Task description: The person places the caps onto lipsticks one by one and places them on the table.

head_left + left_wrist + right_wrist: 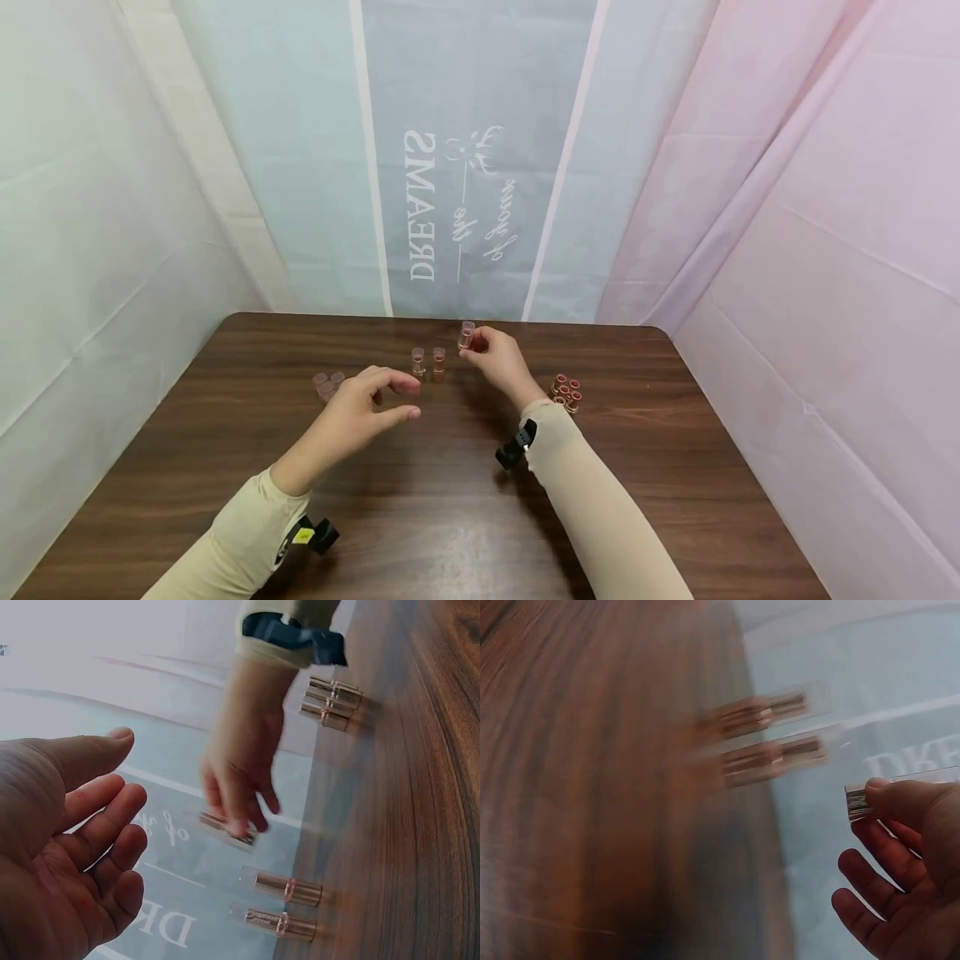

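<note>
In the head view, my right hand (pixel 497 360) pinches a lipstick tube with a clear cap (pixel 467 335), holding it up near the table's far edge. The thumb and fingertips grip its lower end, shown also in the right wrist view, where the tube base (pixel 857 802) pokes out past the thumb. Two capped lipsticks (pixel 417 363) stand upright side by side, left of the held one. My left hand (pixel 366 405) hovers in front of them, thumb and fingers apart; the left wrist view shows this palm (pixel 67 877) with nothing in it.
Several clear caps (pixel 326 387) stand beyond the left hand, partly hidden by it. Several uncapped lipstick tubes (pixel 574 398) cluster by the right wrist. The dark wooden table (pixel 420 517) ends at a fabric backdrop (pixel 472 92) with mirrored lettering.
</note>
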The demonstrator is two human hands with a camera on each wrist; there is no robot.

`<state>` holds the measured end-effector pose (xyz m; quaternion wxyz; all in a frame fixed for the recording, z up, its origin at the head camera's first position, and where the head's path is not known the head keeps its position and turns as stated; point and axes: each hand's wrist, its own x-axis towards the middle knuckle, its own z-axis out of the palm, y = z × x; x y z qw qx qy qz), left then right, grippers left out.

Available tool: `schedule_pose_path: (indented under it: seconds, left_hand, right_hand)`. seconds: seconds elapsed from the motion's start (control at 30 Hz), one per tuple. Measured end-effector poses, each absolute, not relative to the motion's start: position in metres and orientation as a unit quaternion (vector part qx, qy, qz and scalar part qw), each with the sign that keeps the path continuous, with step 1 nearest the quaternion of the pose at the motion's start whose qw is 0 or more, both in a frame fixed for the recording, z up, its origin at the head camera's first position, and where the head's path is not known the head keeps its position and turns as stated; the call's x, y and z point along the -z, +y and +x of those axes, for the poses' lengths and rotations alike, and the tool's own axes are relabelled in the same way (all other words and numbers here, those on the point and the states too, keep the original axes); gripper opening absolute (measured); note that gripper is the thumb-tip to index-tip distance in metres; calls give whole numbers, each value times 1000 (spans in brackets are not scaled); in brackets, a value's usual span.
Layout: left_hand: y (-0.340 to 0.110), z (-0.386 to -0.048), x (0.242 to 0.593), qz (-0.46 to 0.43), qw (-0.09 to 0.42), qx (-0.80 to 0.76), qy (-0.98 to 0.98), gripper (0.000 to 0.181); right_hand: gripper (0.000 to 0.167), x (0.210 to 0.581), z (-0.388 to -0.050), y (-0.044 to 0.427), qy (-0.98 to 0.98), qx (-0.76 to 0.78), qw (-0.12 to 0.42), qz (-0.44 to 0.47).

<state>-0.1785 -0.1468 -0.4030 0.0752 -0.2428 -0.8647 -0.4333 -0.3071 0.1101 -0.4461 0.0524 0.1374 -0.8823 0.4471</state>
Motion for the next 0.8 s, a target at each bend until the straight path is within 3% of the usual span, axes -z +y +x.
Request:
schedule_pose_path:
  seconds: [0.27, 0.8]
  left_hand:
    - [-147, -180, 403, -258, 88, 426, -863, 29]
    - [-153, -179, 398, -238, 86, 423, -870, 28]
  right_hand:
    - [20, 480, -318, 106, -908, -402, 24, 117]
    - [17, 490, -317, 103, -926, -364, -2, 104]
